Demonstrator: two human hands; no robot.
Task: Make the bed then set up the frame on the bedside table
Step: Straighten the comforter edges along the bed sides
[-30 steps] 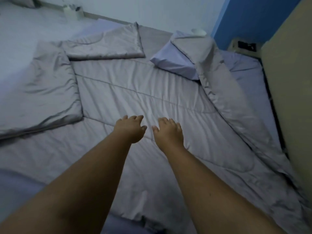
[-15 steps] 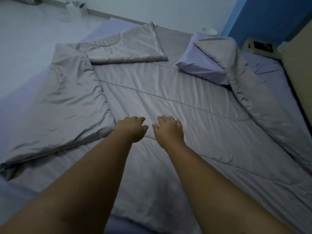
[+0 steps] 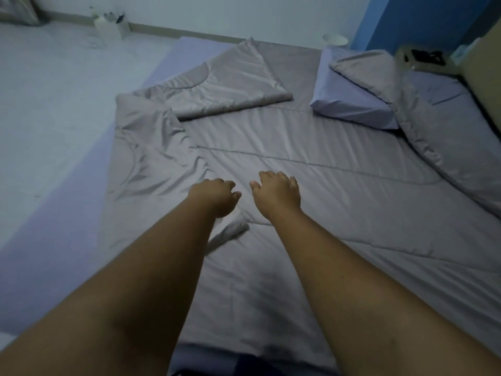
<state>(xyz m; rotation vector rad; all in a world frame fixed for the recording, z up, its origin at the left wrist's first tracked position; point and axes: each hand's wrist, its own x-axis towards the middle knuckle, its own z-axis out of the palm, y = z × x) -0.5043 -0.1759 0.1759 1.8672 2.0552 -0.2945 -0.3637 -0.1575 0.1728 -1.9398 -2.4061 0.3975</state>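
Note:
A grey quilt (image 3: 311,172) covers the lavender mattress (image 3: 48,240). Its left side is folded inward as a flap (image 3: 151,164), its far corner is folded back (image 3: 230,85), and its right side is folded over (image 3: 423,137). A lavender pillow (image 3: 349,104) lies at the far right, partly under that fold. My left hand (image 3: 214,198) hovers with loosely curled fingers at the left flap's inner edge, holding nothing that I can see. My right hand (image 3: 278,192) is beside it over the flat quilt, fingers spread. A low cream stand (image 3: 401,54) with a dark object on it sits past the bed's far right corner.
A white container (image 3: 109,25) with small items stands on the pale floor by the far wall. A white cup (image 3: 335,39) sits behind the pillow. A beige panel (image 3: 482,77) borders the bed's right side, under a blue wall (image 3: 406,20).
The view has swung left, so the bed sits further right in frame. Both hands now reach the folded left flap's edge, and the left hand's fingers have curled more.

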